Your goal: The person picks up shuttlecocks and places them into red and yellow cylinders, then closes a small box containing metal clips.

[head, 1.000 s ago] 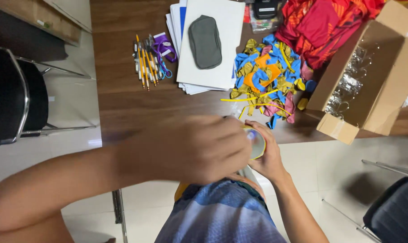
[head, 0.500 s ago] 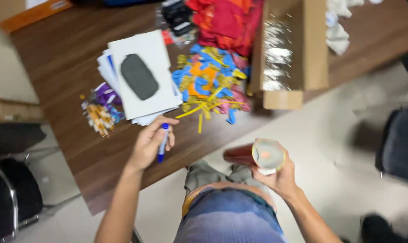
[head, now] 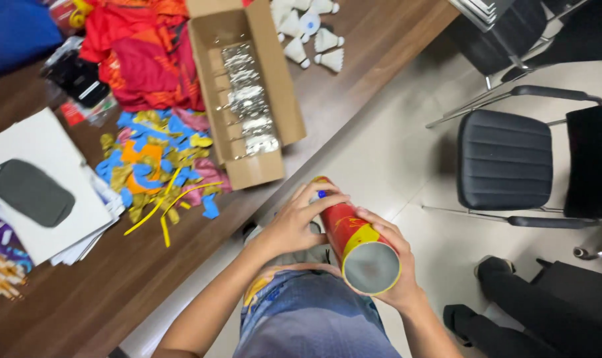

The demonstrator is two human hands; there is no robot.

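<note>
- Red tube [head: 344,232] w/ yellow rim – long cardboard-looking cylinder, held over the lap, open end toward cam, far end pointing ~11 o'clock at the table [head: 354,73] edge.
- Right hand [head: 390,265] wrapped under the near end, fingers curled round it.
- Left hand [head: 294,222] closed on the tube's mid/far part; blue marker [head: 322,194] tip peeks out by its fingers.
- Prob light, stiff but crushable, smooth – best gripped round the body, not the rim.
- Cardboard box [head: 248,86] at 11 o'clock; shuttlecocks [head: 314,36] at 12.
</note>
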